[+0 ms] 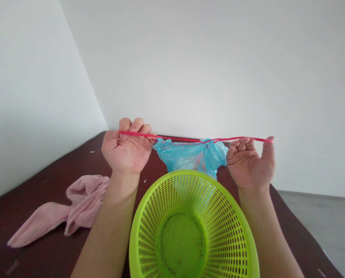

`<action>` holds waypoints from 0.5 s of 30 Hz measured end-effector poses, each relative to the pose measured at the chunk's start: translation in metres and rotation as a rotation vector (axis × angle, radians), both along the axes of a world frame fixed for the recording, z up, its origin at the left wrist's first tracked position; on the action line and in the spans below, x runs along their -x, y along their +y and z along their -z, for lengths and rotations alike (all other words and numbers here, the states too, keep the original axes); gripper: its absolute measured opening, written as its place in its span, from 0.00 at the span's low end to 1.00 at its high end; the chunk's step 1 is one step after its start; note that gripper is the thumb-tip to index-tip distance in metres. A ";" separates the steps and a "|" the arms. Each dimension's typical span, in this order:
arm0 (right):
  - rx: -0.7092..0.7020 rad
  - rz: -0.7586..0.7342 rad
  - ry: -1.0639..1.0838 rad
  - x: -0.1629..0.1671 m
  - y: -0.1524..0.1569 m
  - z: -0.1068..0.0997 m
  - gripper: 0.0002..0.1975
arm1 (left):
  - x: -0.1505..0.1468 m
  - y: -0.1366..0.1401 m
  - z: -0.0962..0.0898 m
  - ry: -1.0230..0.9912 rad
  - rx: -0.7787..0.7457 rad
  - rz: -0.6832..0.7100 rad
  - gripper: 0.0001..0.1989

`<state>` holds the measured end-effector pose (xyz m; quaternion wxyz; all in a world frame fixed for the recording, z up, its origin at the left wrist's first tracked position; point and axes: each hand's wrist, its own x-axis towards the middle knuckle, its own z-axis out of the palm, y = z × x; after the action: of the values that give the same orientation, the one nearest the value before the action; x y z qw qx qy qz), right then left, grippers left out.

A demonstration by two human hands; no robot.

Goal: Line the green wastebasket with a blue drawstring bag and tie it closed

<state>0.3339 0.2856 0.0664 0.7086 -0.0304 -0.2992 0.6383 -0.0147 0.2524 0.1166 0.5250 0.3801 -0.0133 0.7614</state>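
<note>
A red drawstring [175, 138] is stretched almost level between my two hands. From it hangs a crumpled, pale blue plastic bag [186, 154], bunched towards the middle and right. My left hand [128, 148] has the string's left end running across its thumb and bent fingers, palm towards me. At the other end, the string loops over the raised thumb of my right hand [252, 164], whose fingers are curled beside the bag. In front of the bag stands a green plastic basket [186, 172] with slotted walls, between my forearms; nothing lies in it. It hides the bag's lower part.
A crumpled pink cloth [87, 202] lies on the dark red table [73, 166], left of my left forearm. Small white scraps are scattered on the tabletop. White walls [204, 69] stand behind and to the left. Grey floor [320, 220] shows beyond the table's right edge.
</note>
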 end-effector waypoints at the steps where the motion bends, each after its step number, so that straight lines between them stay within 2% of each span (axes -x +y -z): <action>1: -0.019 0.021 -0.004 0.002 -0.002 -0.002 0.20 | 0.000 -0.001 0.000 0.012 -0.007 0.005 0.24; 4: -0.058 0.137 -0.058 0.010 -0.014 -0.013 0.19 | -0.001 -0.004 0.001 0.071 0.064 -0.044 0.25; 8: -0.015 0.267 -0.156 0.024 -0.032 -0.026 0.21 | -0.001 -0.008 0.000 0.189 0.175 -0.035 0.26; 13: 0.028 0.278 -0.222 0.026 -0.041 -0.029 0.18 | -0.001 -0.006 -0.001 0.444 0.215 0.102 0.25; 15: 0.031 0.289 -0.266 0.023 -0.044 -0.031 0.19 | -0.004 -0.002 0.002 0.570 0.198 0.111 0.24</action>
<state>0.3107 0.2414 0.0976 0.7466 -0.1680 -0.3728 0.5247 -0.0106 0.2499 0.1142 0.5828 0.5239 0.1881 0.5920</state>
